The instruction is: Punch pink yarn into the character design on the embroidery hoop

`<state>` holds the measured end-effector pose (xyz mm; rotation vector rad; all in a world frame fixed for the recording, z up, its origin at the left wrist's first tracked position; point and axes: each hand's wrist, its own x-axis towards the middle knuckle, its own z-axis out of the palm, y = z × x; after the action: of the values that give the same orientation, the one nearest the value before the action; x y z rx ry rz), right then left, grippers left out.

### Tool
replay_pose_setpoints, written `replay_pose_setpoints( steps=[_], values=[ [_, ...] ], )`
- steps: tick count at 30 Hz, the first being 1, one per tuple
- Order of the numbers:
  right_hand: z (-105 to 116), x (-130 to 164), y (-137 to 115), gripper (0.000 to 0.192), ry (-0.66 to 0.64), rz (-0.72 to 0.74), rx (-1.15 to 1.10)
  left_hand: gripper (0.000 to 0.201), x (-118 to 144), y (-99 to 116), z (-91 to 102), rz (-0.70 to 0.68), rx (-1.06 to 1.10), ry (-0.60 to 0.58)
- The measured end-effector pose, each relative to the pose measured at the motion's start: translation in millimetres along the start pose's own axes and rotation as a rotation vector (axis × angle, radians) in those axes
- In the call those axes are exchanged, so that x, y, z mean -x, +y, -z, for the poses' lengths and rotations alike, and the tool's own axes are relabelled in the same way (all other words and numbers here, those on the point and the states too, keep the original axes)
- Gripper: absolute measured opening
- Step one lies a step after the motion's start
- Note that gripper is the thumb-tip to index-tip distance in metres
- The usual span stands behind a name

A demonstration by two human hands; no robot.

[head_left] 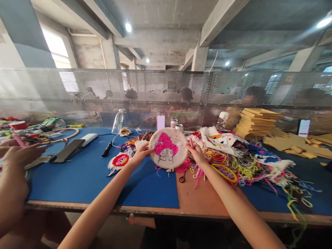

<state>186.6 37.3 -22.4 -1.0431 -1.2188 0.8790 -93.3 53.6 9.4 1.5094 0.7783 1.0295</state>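
Observation:
An embroidery hoop (169,148) is held up above the table edge, its cream cloth facing me. On the cloth is an outlined cartoon face under a filled-in bright pink hood. My left hand (141,153) is closed on the hoop's left rim. My right hand (196,154) grips the right rim, and a slim pink tool (191,142) sticks up from its fingers. Pink yarn (183,166) lies behind the lower right of the hoop. Left of the hoop rests a small round red-and-white tufted piece (120,160).
Tangled yarn (241,166) and cloth scraps cover the right side. Behind stand a water bottle (118,121), cans (178,127), a phone (160,121) and stacked cardboard (255,122). A perforated metal screen (155,86) borders the table. At left, a co-worker's hands (19,152) are near another phone (69,150).

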Motion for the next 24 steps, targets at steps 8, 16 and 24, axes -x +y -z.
replay_pose_setpoints(
  steps=[8, 16, 24],
  values=[
    [1, -2, 0, 0.043, -0.019, -0.115, -0.053, 0.045, -9, -13, 5.9, -0.103, -0.286, 0.095],
    [0, 1, -6, 0.044, -0.111, -0.117, 0.031, 0.038, -2, -1, 2.7, -0.124, -0.364, 0.202],
    [-1, 10, -6, 0.045, -0.161, 0.021, 0.468, 0.047, -1, 0, 18.0, 0.006, -0.706, 0.388]
  ],
)
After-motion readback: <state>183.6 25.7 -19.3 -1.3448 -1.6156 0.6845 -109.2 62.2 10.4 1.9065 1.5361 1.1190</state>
